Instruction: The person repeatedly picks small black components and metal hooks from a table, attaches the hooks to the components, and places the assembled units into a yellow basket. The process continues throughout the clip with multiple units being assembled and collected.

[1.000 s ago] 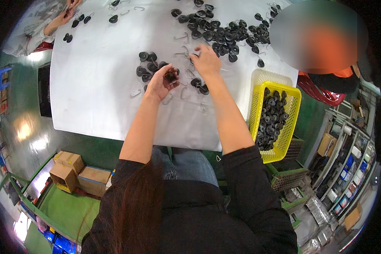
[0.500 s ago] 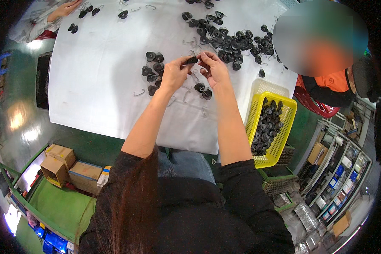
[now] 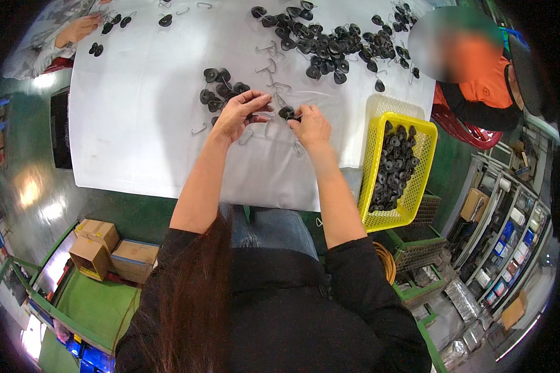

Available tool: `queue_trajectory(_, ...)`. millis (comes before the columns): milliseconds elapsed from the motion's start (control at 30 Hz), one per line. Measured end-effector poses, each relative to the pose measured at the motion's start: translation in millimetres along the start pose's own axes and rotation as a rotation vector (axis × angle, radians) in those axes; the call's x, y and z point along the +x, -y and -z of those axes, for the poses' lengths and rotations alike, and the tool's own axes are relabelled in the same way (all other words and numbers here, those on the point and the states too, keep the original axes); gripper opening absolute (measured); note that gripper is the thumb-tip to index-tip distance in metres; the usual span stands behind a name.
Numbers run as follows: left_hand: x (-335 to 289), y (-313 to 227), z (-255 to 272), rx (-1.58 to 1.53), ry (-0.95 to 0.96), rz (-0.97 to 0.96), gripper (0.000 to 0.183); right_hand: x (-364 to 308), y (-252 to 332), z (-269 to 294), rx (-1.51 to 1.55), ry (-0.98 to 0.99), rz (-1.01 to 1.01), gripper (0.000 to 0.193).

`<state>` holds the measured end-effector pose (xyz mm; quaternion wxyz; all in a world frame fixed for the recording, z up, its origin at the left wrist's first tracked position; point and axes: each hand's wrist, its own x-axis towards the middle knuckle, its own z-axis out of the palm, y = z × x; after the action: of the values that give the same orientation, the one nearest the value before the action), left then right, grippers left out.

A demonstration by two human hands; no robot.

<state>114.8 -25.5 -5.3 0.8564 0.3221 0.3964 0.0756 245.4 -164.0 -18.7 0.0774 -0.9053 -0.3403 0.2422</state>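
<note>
My right hand (image 3: 313,126) is closed at the fingertips on a black rubber disc (image 3: 286,112), one of the round pieces with wire hooks, at the middle of the white-covered table (image 3: 127,146). To its left, my left hand (image 3: 241,116) has its fingers stretched toward the right, thumb apart, and no held piece can be made out. Just beyond the left hand lies a small group of black discs (image 3: 213,94). Loose wire hooks (image 3: 269,67) are scattered around and between both hands. Part of the disc at my right fingers is hidden.
A large heap of black hooked discs (image 3: 333,46) covers the far right. By the table's right edge, a yellow basket (image 3: 427,168) holds many black discs. Another person's hand (image 3: 79,30) rests at the far left; an orange-clad person (image 3: 479,78) sits at the right. Cardboard boxes (image 3: 134,258) stand lower left.
My hands have come apart and lower. The black disc between my left fingers no longer shows there, and my right hand has moved down onto a disc on the table. The view has shifted slightly.
</note>
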Motion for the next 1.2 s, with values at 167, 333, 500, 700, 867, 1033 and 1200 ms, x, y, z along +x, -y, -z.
queue_trajectory(167, 6.4, 7.9, 3.0, 0.200, -0.130, -0.030, 0.027, -4.4, -5.2, 4.7, 0.399, -0.183, 0.025, 0.019)
queue_trajectory(333, 3.1, 30.9, -8.5, 0.322, -0.086, 0.069, 0.035, -8.4, -10.2, 21.2, 0.822, -0.002, -0.178, 0.020)
queue_trajectory(500, 4.6, 46.7, -16.0, 0.537, -0.181, -0.094, 0.033, -12.2, -10.4, 24.9, 0.007, -0.129, -0.278, 0.031)
queue_trajectory(700, 43.3, 23.5, -16.6, 1.158, -0.549, -0.720, 0.030, 9.6, 24.4, -4.6, -0.068, -0.184, -0.117, 0.051)
queue_trajectory(867, 82.9, 12.0, -34.5, 1.338, -0.471, -0.604, 0.029, 23.7, 32.8, -15.4, 0.166, 0.009, -0.165, 0.044)
queue_trajectory(1033, 60.9, -10.2, -8.0, 0.834, -0.125, -0.465, 0.025, 21.4, -8.0, -10.3, 1.130, 0.186, -0.199, 0.028)
queue_trajectory(1200, -2.7, -45.6, 75.8, 0.009, 0.097, -0.160, 0.019, 21.4, 0.4, -10.7, 1.299, 0.072, -0.401, 0.018)
